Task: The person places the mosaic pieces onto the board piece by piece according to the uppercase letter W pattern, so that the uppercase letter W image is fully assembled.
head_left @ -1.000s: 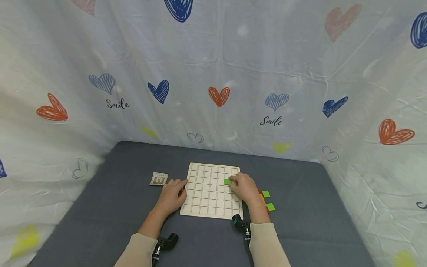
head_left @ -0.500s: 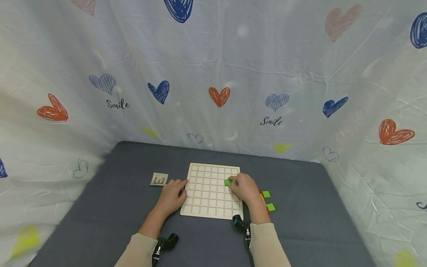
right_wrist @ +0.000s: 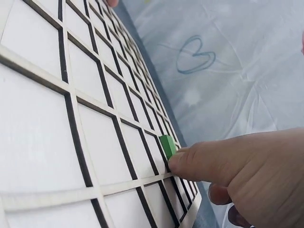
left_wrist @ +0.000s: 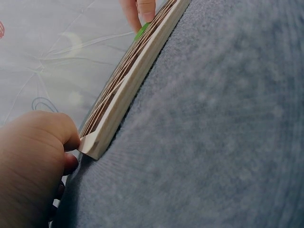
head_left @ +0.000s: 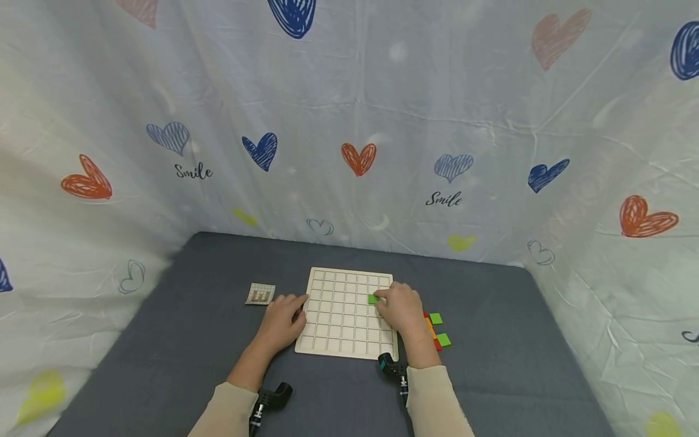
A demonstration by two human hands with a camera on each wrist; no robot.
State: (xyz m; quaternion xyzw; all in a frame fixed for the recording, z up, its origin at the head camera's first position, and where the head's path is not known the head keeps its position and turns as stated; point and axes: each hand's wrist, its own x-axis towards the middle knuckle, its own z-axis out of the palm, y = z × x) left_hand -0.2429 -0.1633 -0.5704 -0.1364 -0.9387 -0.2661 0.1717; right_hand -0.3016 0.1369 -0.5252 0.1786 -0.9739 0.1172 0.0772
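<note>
A pale wooden grid board (head_left: 340,315) lies on the dark cloth. My right hand (head_left: 401,306) pinches a small green tile (head_left: 372,299) between thumb and index finger, over the board's right part. In the right wrist view, the green tile (right_wrist: 167,146) sits tilted against the grid strips, a fingertip right at its end. My left hand (head_left: 281,320) touches the board's left edge with index finger and thumb. In the left wrist view, the left hand (left_wrist: 38,156) has a fingertip at the corner of the board's thick rim (left_wrist: 128,95).
Beside my right wrist lie two green tiles (head_left: 435,318), with orange tiles (head_left: 430,328) and red tiles (head_left: 437,345) partly covered by the arm. A small printed card (head_left: 260,294) is left of the board. A printed curtain (head_left: 349,200) stands behind the table.
My right wrist has shifted slightly left, while the fingers stay at the green tile on nearly the same spot. My left hand has not visibly moved.
</note>
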